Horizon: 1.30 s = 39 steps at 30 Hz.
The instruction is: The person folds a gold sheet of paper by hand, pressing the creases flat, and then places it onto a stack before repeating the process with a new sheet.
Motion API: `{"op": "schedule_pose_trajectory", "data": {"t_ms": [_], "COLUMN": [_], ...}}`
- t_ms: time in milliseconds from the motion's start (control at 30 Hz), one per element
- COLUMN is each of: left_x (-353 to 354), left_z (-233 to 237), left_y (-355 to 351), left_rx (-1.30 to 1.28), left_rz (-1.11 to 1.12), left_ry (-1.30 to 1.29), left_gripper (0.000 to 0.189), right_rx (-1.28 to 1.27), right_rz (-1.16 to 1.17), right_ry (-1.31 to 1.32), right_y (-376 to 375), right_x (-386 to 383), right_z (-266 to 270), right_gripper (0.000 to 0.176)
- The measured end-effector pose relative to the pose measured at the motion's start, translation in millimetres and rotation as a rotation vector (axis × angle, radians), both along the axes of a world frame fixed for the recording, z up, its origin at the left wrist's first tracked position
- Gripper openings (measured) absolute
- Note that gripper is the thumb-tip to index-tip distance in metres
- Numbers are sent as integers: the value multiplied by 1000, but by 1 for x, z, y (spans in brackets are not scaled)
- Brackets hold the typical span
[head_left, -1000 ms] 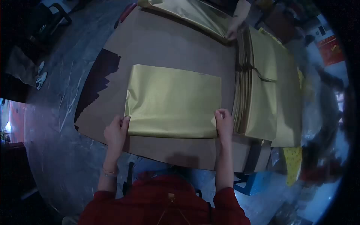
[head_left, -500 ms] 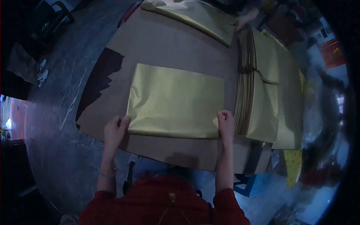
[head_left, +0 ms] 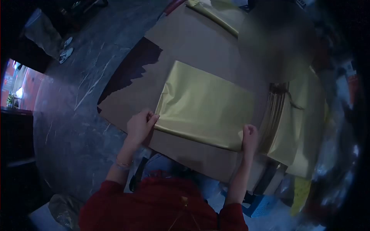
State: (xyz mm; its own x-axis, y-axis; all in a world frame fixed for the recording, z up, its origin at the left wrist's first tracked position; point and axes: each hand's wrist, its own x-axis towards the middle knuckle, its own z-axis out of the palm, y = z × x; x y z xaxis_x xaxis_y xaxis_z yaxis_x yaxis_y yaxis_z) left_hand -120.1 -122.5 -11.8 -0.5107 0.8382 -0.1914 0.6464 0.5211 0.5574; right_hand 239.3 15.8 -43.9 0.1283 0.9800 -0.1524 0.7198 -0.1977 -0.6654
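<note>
A gold sheet (head_left: 208, 104), folded into a rectangle with a few creases at its left side, lies on the brown cardboard-covered table (head_left: 192, 154). My left hand (head_left: 142, 125) pinches its lower left corner between thumb and fingers. At the lower right corner, my right hand (head_left: 249, 139) is closed on the same sheet. To the right of that hand stands a thick stack of folded gold sheets (head_left: 287, 134), with a dark tie across it.
Another gold sheet (head_left: 216, 15) lies at the table's far edge. A dark blurred shape (head_left: 277, 34) covers part of the far right. Below the table are a blue stool (head_left: 262, 206) and yellow material (head_left: 301, 194). Someone's shoes (head_left: 66, 52) show at upper left.
The view has turned, so the table and sheets appear tilted and farther right. A dark blurred shape now covers the far right of the table. Both hands keep hold of the sheet's lower corners.
</note>
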Motion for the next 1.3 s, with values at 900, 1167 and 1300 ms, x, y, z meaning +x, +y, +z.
{"op": "schedule_pose_trajectory", "data": {"t_ms": [900,1167,1300], "left_x": [-28,-49,-55], "left_z": [-27,-15,-10], "left_y": [131,136,139], "left_rx": [260,200,179], "left_rz": [-734,-806,-886], "left_ry": [441,276,268], "left_gripper": [64,63,65], "right_rx": [94,66,-8], "right_rz": [36,52,2], "right_ry": [-7,-36,-45], "right_y": [-4,-4,-7], "right_x": [-1,3,-4], "right_z": [0,-4,7], "right_gripper": [23,25,31]}}
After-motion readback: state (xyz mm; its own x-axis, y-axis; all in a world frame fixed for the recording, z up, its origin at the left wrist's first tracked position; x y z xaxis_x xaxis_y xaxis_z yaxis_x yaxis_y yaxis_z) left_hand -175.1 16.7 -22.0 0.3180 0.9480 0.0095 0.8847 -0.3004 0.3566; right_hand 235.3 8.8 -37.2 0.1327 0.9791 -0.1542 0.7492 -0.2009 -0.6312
